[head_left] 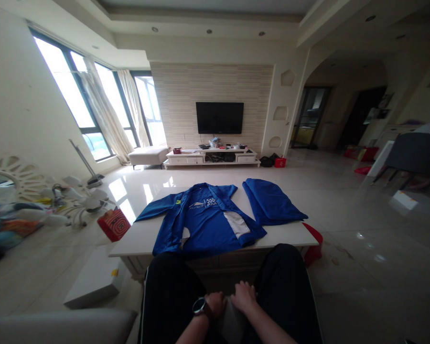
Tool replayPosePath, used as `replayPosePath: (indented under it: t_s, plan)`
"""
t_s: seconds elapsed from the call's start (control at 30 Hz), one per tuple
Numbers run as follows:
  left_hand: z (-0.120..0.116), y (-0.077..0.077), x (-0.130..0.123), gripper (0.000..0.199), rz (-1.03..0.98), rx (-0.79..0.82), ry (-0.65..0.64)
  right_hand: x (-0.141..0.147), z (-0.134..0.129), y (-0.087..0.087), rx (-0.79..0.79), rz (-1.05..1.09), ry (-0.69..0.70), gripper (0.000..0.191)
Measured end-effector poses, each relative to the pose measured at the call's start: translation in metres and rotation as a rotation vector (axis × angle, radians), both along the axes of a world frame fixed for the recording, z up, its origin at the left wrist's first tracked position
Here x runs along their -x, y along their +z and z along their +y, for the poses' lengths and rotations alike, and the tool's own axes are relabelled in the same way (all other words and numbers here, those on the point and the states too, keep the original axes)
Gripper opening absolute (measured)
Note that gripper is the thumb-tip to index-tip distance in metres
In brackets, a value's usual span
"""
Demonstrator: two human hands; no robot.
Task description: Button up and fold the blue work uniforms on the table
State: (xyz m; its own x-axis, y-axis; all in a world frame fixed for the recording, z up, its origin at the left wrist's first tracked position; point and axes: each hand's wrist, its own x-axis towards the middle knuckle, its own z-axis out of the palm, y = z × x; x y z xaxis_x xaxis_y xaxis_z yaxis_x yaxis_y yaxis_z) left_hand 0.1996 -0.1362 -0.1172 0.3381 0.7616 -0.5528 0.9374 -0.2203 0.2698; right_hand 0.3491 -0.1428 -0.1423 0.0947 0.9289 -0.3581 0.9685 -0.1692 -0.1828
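Observation:
A blue jacket [208, 220] lies spread open on the white table [129, 241], its printed inside back and pale pocket patches showing. To its right is a folded blue cloth [270, 203]. My left hand [215, 304], with a round watch [199, 306] on the wrist, rests low between my knees at the seat edge; its fingers are curled and what they hold, if anything, is hidden. Beside it my right hand [244, 296] lies with bent, slightly spread fingers on the same edge, holding nothing visible. Neither hand touches the jacket.
My dark-trousered knees are against the table's near side. A red patterned box [113, 224] and a white box [93, 278] are on the floor at left. A red stool [313, 243] shows at the table's right end. Beyond stand a TV cabinet [211, 161] and a bench [148, 155].

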Motion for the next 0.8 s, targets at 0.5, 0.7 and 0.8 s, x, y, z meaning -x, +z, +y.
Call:
replayPosePath:
  t_s: [0.5, 0.7, 0.8]
  plan:
    - [-0.001, 0.0032, 0.0004, 0.055, 0.012, 0.008, -0.011, -0.0005, -0.0017, 0.0045, -0.004, 0.036, 0.038, 0.036]
    - [-0.002, 0.0063, 0.0, 0.052, -0.004, 0.002, 0.004, -0.0001, -0.0003, -0.0003, 0.007, 0.026, 0.019, 0.037]
    - [-0.0018, 0.006, 0.0004, 0.054, -0.004, 0.002, -0.001, 0.0001, 0.0005, -0.0024, 0.011, 0.018, 0.015, 0.038]
